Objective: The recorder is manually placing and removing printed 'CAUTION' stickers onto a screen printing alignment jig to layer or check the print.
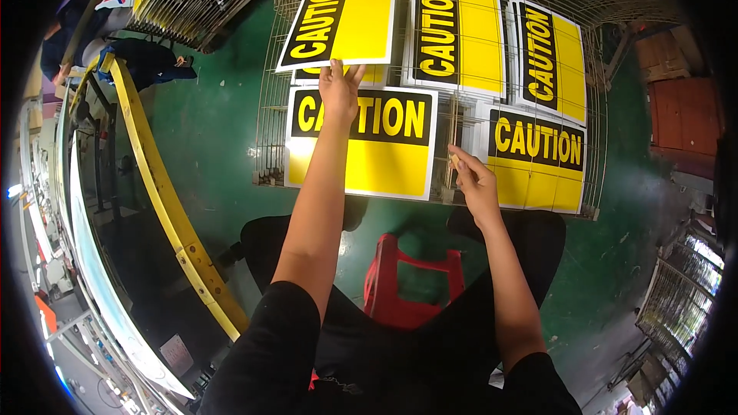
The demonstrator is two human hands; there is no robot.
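Note:
My left hand [339, 96] grips the near edge of a yellow and black sign sheet [366, 19] at the far left of a wire rack [270, 127]. The sheet is raised and tilted over another sign that shows only partly beneath it. My right hand [480, 190] is closed in a pinch by the rack's near edge. Between its thumb and forefinger is a small tan piece [455, 161], too small to name. A wide sign [388, 173] lies under my left forearm, and another sign [538, 184] lies to the right of my right hand.
Two more stacks of signs, a middle one [480, 38] and a right one [569, 69], lie on the rack's far side. A red plastic stool [392, 292] stands between my legs. To the left runs a long yellow beam [157, 200]. A person's hand [61, 74] shows at far left.

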